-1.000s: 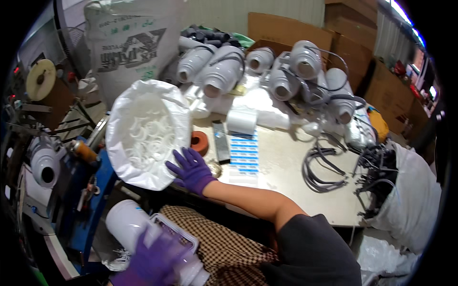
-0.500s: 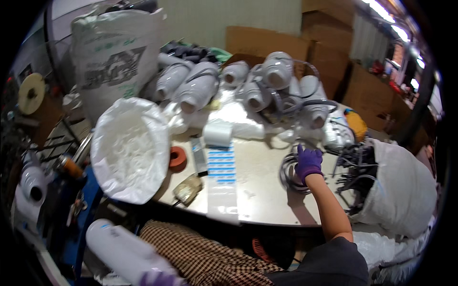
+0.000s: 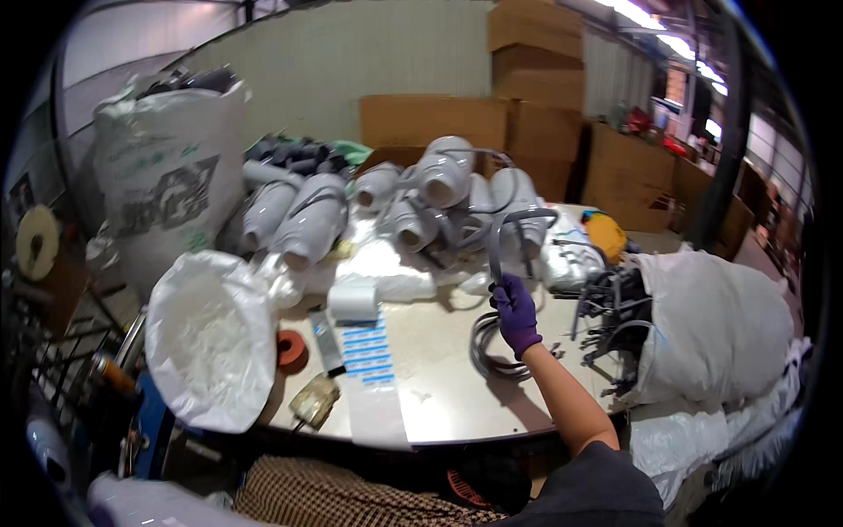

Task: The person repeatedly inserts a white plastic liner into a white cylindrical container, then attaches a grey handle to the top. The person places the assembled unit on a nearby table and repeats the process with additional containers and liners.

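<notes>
My right hand [image 3: 516,318], in a purple glove, is closed round a grey cable [image 3: 496,250] above the table. The held cable rises from the fist and bends over to the right at its top. Just below the hand lies a coil of grey cables [image 3: 487,360] on the tabletop. At the lower left edge, a large pale grey cylinder [image 3: 154,505] shows only in part and is blurred. My left hand is out of the picture. Beyond the right hand, several glossy pale grey cylindrical bodies [image 3: 445,176] are piled up, with grey cables draped over them.
An open white bag of white pieces [image 3: 211,351] stands left, beside a red-brown tape roll [image 3: 291,351]. A strip of blue-printed labels [image 3: 367,356] runs to the table's front edge. At right, a white sack [image 3: 716,329] spills dark grey cables. Cardboard boxes [image 3: 430,119] stand behind.
My right hand has lifted from the coil with a grey cable in its grip. My left hand has gone out of view, and the cylinder has moved lower left. The whole view has shifted.
</notes>
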